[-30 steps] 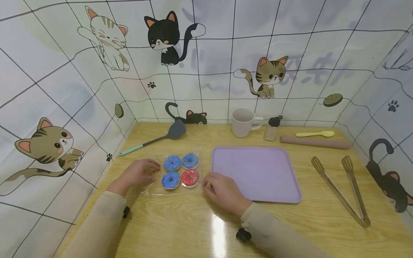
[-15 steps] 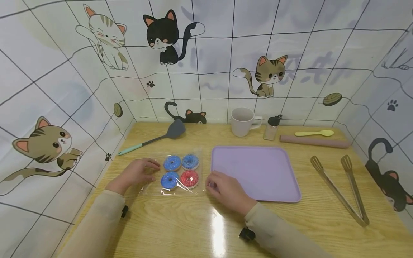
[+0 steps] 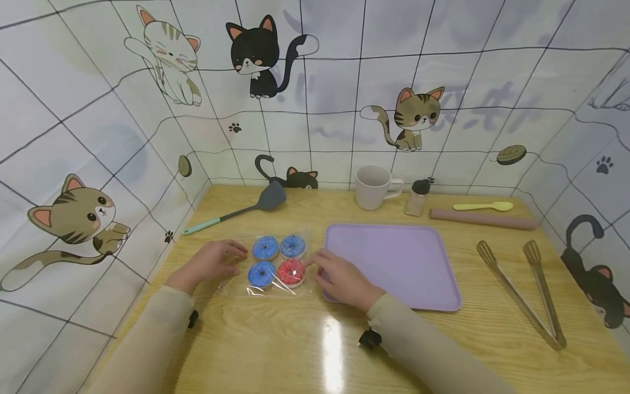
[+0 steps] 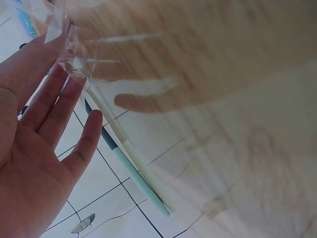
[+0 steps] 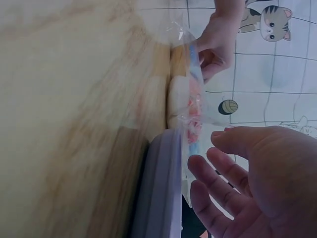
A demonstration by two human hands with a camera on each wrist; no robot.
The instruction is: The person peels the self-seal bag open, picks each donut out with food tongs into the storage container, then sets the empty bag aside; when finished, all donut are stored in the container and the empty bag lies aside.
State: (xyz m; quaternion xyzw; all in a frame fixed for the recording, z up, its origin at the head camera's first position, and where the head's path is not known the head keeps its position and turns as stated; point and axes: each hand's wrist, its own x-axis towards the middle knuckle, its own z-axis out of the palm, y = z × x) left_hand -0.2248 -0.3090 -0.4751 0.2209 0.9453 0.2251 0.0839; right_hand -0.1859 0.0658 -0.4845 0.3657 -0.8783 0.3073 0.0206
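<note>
A clear plastic bag of doughnuts [image 3: 278, 262] lies flat on the table, with three blue-topped ones and a red one [image 3: 291, 272]. At its left edge rests my left hand [image 3: 209, 265], thumb and fingers apart over the plastic; in the left wrist view crinkled film [image 4: 72, 67] lies against its fingertips. My right hand [image 3: 344, 279] is between the bag and the lilac tray [image 3: 394, 262], over the tray's left edge. Its index finger reaches to the bag's right edge by the red doughnut. In the right wrist view its thumb [image 5: 233, 141] is beside the film and the fingers are loosely bent.
A spatula [image 3: 236, 210] lies behind the bag. Along the back stand a mug [image 3: 371, 189] and a small shaker [image 3: 417, 198]. A rolling pin [image 3: 482, 219] and a yellow spoon [image 3: 482, 206] lie at the back right, steel tongs [image 3: 524, 295] at the far right.
My right hand first drew slightly away from the bag, then came back with its index finger stretched toward the bag's right edge. The left hand and the bag have hardly moved.
</note>
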